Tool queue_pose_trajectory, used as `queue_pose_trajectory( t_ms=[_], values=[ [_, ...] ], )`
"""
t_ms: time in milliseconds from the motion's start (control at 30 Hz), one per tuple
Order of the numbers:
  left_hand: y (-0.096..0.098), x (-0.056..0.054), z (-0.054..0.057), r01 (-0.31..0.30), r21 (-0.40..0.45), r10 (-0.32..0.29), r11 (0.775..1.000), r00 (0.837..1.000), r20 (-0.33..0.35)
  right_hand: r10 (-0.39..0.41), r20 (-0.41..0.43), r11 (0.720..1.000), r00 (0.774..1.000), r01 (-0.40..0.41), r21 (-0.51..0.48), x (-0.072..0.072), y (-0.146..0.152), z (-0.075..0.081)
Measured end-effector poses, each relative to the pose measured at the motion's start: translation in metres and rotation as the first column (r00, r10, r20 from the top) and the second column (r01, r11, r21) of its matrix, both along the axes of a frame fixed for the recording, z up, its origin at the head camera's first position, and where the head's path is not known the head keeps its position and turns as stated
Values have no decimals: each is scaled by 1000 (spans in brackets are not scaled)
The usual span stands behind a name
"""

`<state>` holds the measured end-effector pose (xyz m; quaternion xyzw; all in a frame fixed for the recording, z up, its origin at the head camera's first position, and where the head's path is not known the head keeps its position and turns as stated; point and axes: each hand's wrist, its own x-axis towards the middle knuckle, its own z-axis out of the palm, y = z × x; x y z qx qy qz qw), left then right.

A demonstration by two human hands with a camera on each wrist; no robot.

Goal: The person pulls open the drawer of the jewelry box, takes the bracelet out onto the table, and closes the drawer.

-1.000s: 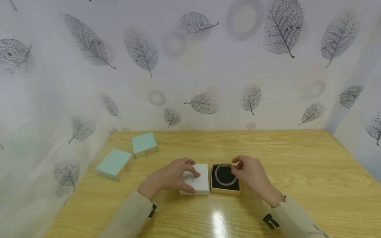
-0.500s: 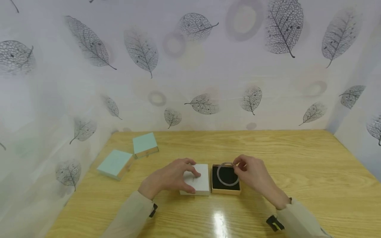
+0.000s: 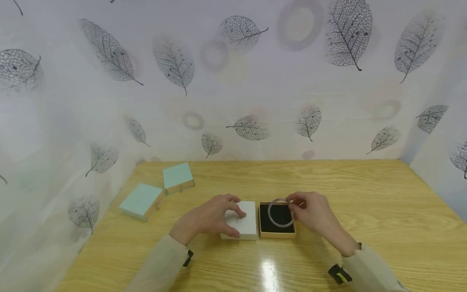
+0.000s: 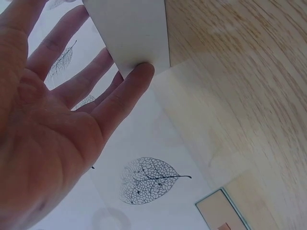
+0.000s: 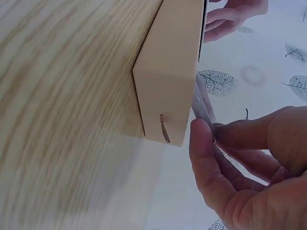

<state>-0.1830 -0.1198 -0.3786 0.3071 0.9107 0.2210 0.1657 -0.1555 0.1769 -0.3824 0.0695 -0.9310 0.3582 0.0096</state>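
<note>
In the head view, a yellowish wood-grain table (image 3: 365, 211) meets a pale wall covering (image 3: 255, 87) printed with dark skeleton leaves, a white glare (image 3: 269, 275) on the wood; two mint-green square boxes (image 3: 141, 200) sit at the left; the left hand (image 3: 208, 215) grips a flat white square box (image 3: 249, 221); the right hand (image 3: 316, 211) pinches a translucent pale ring (image 3: 269, 213), tilted over an open tan box with black lining (image 3: 277, 235); in the left wrist view, a fingertip touches the white box's side; in the right wrist view, thumb and fingers clasp the ring's edge, near a thin brown tab (image 5: 164, 128) on the tan wall.

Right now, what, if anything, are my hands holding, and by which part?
Your right hand pinches the pale bangle by its right side. Your left hand touches the white box; whether it grips cannot be told.
</note>
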Motion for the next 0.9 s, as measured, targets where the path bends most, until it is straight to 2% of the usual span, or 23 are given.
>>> queue_pose_trajectory(
  t_ms=[200, 500, 900],
  values=[
    [0, -1, 0, 5, -6, -5, 1000, 1000, -1, -18, 32, 1000, 999, 18, -12, 0, 1, -1],
    [1, -1, -1, 4, -6, -4, 1000, 1000, 0, -30, 59, 996, 998, 35, -81, -3, 5, -3],
    [-1, 0, -1, -12, -3, 12, 1000, 1000, 12, -84, 42, 992, 996, 88, -89, -14, 25, -2]
  ],
)
